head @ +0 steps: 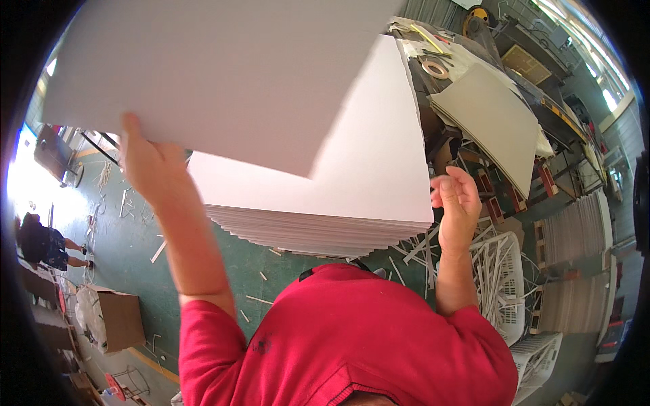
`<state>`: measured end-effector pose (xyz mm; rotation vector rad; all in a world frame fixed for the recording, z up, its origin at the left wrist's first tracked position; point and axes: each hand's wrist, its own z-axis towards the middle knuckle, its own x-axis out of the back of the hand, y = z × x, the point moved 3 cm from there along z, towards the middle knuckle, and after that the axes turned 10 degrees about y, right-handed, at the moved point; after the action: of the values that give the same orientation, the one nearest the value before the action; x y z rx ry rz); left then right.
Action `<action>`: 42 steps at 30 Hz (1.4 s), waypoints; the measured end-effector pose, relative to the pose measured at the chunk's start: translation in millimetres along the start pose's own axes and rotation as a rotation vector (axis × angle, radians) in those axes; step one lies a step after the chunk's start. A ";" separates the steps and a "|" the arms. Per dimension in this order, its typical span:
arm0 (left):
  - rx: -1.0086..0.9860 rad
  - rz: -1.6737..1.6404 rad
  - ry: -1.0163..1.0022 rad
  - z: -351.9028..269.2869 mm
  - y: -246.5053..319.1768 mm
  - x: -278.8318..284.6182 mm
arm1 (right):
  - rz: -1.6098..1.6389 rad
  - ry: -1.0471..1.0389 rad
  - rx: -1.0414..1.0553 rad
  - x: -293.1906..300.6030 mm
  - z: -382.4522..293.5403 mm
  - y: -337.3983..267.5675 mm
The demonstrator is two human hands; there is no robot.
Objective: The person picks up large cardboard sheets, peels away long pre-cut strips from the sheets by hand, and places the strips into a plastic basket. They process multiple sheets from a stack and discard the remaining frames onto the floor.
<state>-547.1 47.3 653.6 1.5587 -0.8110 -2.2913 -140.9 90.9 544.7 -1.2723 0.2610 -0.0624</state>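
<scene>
A large pale board sheet (218,86) is raised and tilted over a tall stack of white sheets (370,172). My left hand (150,162) grips its near left edge, with the thumb on the upper face and the fingers hidden beneath. One corner of the raised sheet points toward me above the stack. Beside the stack's right edge is my right hand (459,203), palm turned up, its fingers loosely curled and apart with nothing in them. The stack's layered front side faces my body.
Right of the stack, a workbench (416,81) bears greyish boards (492,116) and a tape roll (435,69). White baskets (513,289) hold offcut strips. Board stacks (574,233) stand on pallets farther right. Strips litter the green floor (244,284). A cardboard box (119,319) and a person (45,243) are at left.
</scene>
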 end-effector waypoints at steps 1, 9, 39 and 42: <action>0.118 -0.013 0.033 -17.6 -4.1 8.5 | 0.016 -0.034 0.042 -10.1 -2.9 -3.3; 0.443 -0.103 0.006 -134.5 -38.9 20.6 | -0.254 -0.098 0.448 -44.1 -7.5 -7.9; 0.343 1.291 -0.678 86.5 -35.8 141.6 | -1.057 -0.136 0.521 -47.5 -17.5 6.8; 0.270 1.397 -0.705 64.3 -6.4 135.6 | -1.098 -0.095 0.511 -33.3 -11.1 8.0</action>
<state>-658.7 4.5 562.7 -0.0832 -1.6644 -1.5179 -176.5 89.2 539.4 -0.7739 -0.5355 -0.9427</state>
